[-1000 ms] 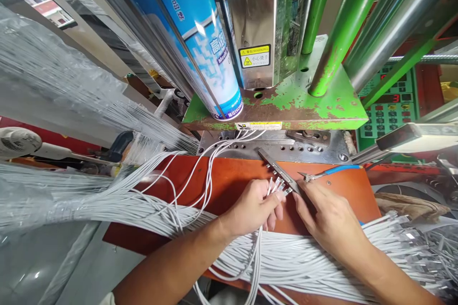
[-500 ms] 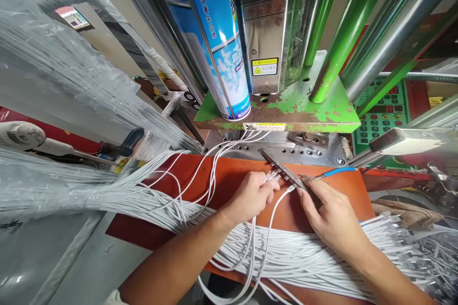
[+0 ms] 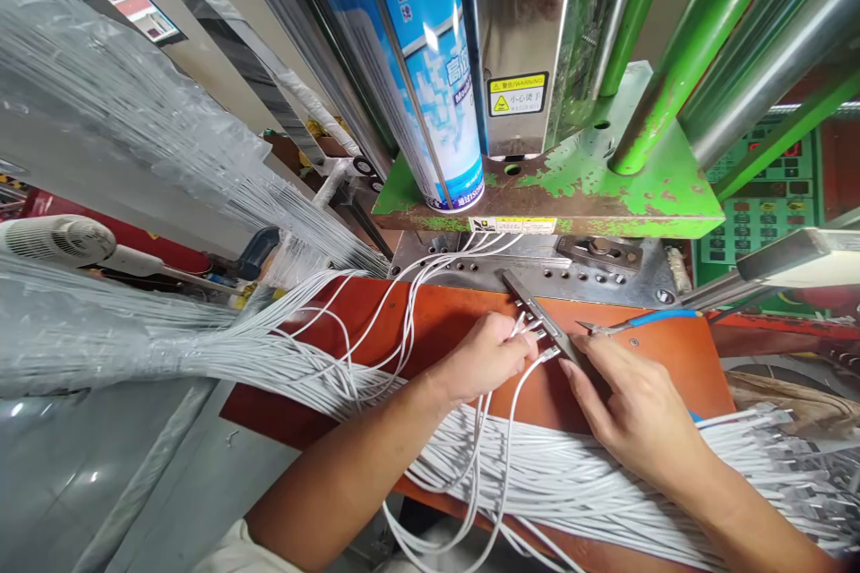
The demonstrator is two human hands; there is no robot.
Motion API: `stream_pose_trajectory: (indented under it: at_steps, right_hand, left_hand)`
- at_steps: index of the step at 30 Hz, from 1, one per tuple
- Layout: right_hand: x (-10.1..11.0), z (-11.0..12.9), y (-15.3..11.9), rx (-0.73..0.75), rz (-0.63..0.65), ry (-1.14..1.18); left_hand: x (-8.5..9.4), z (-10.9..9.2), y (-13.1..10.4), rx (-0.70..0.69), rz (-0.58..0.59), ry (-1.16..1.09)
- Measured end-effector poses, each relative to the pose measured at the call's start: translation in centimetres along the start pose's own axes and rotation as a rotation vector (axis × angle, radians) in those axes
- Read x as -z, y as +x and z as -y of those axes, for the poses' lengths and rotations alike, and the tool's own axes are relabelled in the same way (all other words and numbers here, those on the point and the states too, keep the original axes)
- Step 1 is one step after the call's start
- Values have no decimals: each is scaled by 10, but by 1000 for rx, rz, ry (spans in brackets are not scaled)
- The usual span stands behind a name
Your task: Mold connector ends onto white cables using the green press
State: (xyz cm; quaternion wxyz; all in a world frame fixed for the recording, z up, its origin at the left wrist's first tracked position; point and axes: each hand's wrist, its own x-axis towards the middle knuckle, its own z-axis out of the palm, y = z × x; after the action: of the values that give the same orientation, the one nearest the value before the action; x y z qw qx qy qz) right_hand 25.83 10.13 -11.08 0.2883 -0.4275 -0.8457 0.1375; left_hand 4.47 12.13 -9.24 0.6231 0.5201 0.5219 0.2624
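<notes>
My right hand (image 3: 638, 389) grips the near end of a narrow metal bar (image 3: 536, 312), which slants above the orange-brown board. Several white cables end in small metal connectors seated along the bar's left edge. One white cable (image 3: 509, 430) loops down from the connector nearest my right hand. My left hand (image 3: 490, 358) is closed beside the bar, thumb and fingers pinched on a white cable at its connector end. The fingers partly cover the connectors there. Pliers with a blue handle (image 3: 662, 317) lie on the board just beyond my right hand.
A thick bundle of white cables (image 3: 511, 466) crosses the board (image 3: 430, 322). Behind stands a press with a green plate (image 3: 605, 188), a blue spray can (image 3: 443, 125) on it, and cables running beneath. Plastic-wrapped cables (image 3: 87, 331) hang at left; a control panel (image 3: 766, 215) is at right.
The view has shifted, so the press sits higher and farther right. My left fingers have come slightly closer to the metal bar; my right hand keeps its hold on it.
</notes>
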Motion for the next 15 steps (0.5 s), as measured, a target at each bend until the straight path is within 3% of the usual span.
stream_pose_trajectory:
  at_steps: [4, 8, 10, 15]
  right_hand:
    - [0, 0, 0, -54, -10, 35]
    - [-2, -4, -1, -125, -76, 39]
    - [-2, -5, -2, -129, -78, 49]
    - [-2, -5, -3, -97, -77, 47]
  left_hand:
    - [2, -2, 0, 42, 38, 39]
    - [14, 4, 2, -147, -213, 126]
    - [18, 9, 2, -188, -280, 131]
    - [13, 8, 2, -96, -220, 169]
